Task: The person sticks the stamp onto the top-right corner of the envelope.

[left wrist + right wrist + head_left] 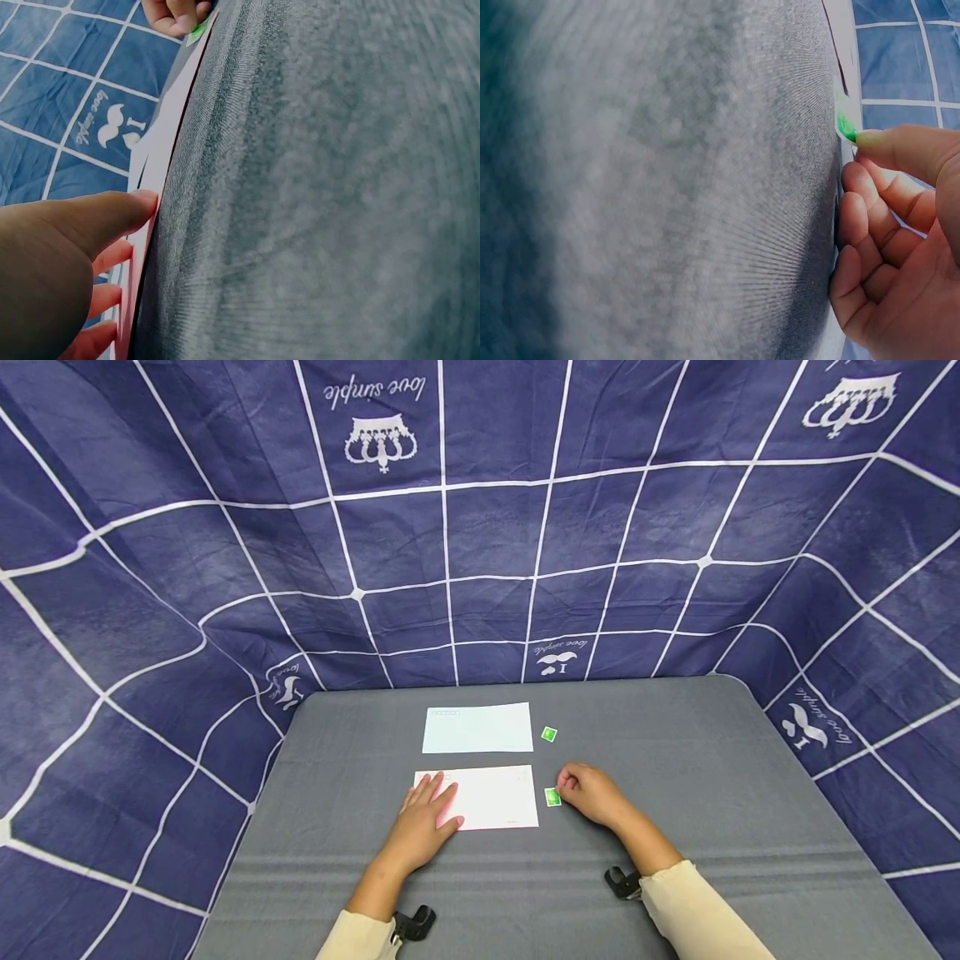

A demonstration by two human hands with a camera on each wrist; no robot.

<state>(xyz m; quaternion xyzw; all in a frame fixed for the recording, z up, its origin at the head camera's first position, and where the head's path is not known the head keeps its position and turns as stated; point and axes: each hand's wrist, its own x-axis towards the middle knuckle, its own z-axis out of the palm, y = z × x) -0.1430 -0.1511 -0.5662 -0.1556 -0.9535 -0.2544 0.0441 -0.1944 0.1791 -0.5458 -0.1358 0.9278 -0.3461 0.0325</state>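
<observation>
My left hand (422, 827) lies with spread fingers on the left part of a white envelope (491, 797) on the grey table. In the left wrist view its thumb (135, 210) rests on the envelope's near edge. Just right of that envelope, my right hand (592, 793) pinches the edge of a small green stamp (552, 797) with a white border. Seen from the right wrist, the thumb tip meets the stamp (844, 122), while the other fingers curl in beneath it. Whether the stamp is off the cloth, I cannot tell.
Behind the first envelope lies a second, pale bluish envelope (477, 729), with another green stamp (550, 734) off its right side. Grey cloth covers the table (675, 735). A blue curtain (495, 543) with white grid lines rises behind it and at both sides.
</observation>
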